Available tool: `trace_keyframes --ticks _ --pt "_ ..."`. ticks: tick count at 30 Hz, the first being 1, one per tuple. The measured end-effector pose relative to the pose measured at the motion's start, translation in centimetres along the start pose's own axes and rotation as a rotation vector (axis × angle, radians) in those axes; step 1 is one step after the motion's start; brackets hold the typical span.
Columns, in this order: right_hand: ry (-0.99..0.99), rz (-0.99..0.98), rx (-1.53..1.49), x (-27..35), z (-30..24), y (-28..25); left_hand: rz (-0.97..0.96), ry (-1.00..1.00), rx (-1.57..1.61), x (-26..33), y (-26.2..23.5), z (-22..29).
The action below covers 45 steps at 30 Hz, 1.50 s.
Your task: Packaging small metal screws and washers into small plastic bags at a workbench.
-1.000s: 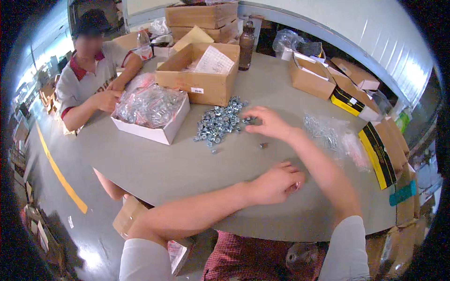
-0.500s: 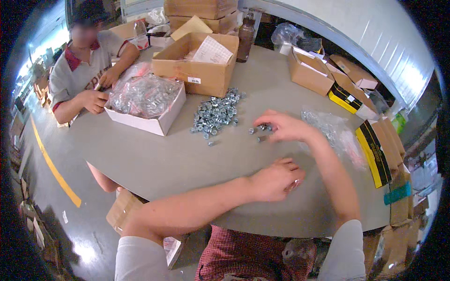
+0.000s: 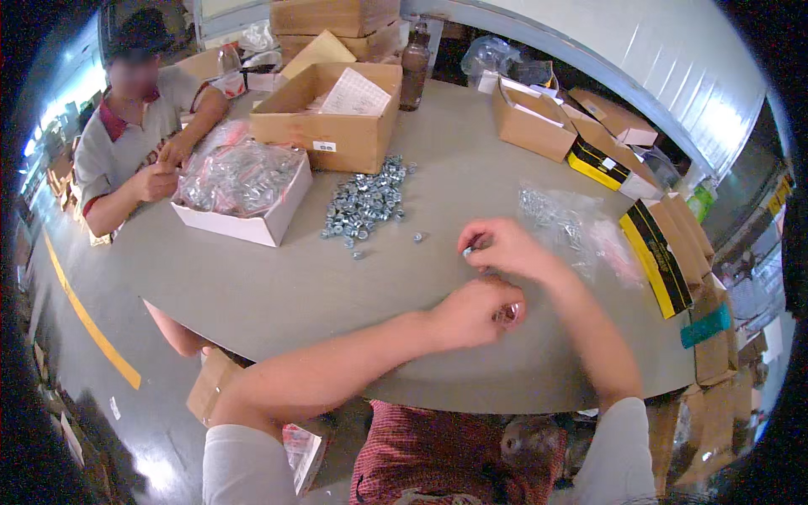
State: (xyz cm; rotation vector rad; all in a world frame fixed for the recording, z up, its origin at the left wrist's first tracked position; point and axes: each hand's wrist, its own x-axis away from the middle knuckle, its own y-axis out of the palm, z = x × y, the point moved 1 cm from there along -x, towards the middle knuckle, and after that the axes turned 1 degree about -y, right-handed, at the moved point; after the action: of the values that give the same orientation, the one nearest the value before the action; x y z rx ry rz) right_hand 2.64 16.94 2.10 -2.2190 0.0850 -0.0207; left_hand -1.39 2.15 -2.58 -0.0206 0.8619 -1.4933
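My right hand is closed, thumb and fingers pinched around small metal nuts, just above the grey table. Close below it, my left hand rests on the table with its fingers curled. Something shiny and clear shows in that fist, perhaps a small plastic bag, mostly hidden by the fingers. Left of my hands lies a loose pile of silvery nuts. One single nut sits apart, between the pile and my right hand.
Clear plastic bags with metal pieces lie right of my hands, beside a black-and-yellow carton. A white box of filled bags and a brown carton stand behind the pile. A co-worker sits far left; a bottle stands behind.
My right hand has come closer to my left hand, with nuts now pinched in its fingers. The loose nuts beneath it are off the table. The whole view has shifted slightly.
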Motion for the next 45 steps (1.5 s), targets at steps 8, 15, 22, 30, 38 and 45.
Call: trace_keyframes --ticks 8,15,22,30,38,45 --pt "0.134 0.078 -0.603 6.7 -6.4 -5.2 0.097 -0.354 0.514 -0.1 -0.4 -1.0" --pt "0.184 0.242 -0.576 9.3 -5.7 -4.2 0.119 -0.481 0.359 -0.3 -1.2 0.8" --pt "0.2 1.056 -0.348 18.8 4.0 -11.6 0.279 -0.318 0.435 -0.8 -1.4 1.7" --pt "0.929 0.714 0.368 25.5 16.0 -11.9 0.18 -0.501 0.37 -1.2 -0.7 0.7" --pt "0.136 0.395 -0.245 17.5 6.2 -6.8 0.225 -0.401 0.154 -1.2 -1.3 1.0" --pt "0.272 0.473 0.76 11.0 8.3 -3.9 0.266 -0.568 0.133 -1.4 -1.2 1.1"
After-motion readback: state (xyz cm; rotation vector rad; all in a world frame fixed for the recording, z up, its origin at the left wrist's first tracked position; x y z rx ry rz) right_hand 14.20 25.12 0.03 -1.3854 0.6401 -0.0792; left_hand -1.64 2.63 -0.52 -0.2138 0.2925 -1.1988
